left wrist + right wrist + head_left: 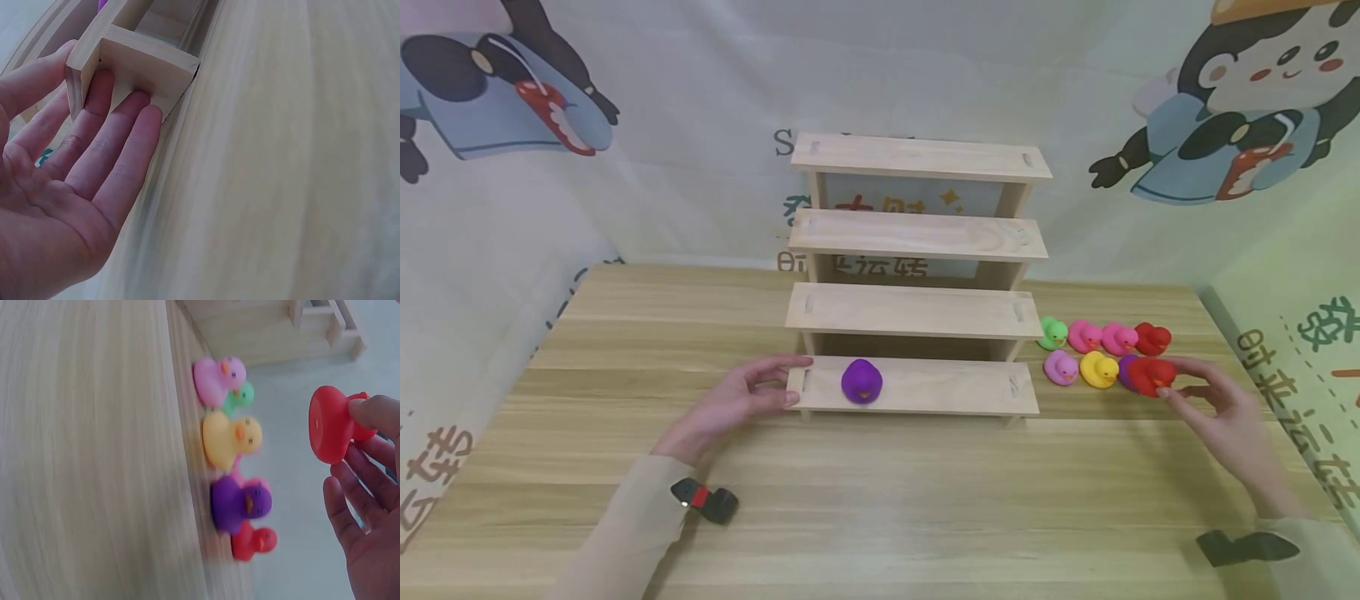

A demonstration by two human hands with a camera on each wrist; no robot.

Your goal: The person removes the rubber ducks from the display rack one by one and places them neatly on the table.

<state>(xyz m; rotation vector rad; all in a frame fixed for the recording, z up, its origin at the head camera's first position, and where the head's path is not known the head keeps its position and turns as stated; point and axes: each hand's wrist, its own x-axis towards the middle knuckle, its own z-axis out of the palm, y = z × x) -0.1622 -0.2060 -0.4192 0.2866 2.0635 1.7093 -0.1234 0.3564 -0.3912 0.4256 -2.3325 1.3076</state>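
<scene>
A wooden step shelf (913,312) stands mid-table. My left hand (741,398) grips the left end of its lowest step; in the left wrist view the fingertips (139,99) touch the side panel under the board. On that step sits a purple rubber duck (861,382), left of the middle. My right hand (1225,417) pinches a red rubber duck (1148,377) between thumb and fingers. The right wrist view shows this duck (330,425) lifted off the table, its flat base toward the camera. Behind it, a second purple duck (237,503) is partly hidden in the head view.
Right of the shelf stand two rows of ducks: green (1052,333), two pink (1085,336) and another red (1152,338) at the back; light purple (1061,367), yellow (1098,369) and purple in front. A printed cloth (700,208) hangs behind the table.
</scene>
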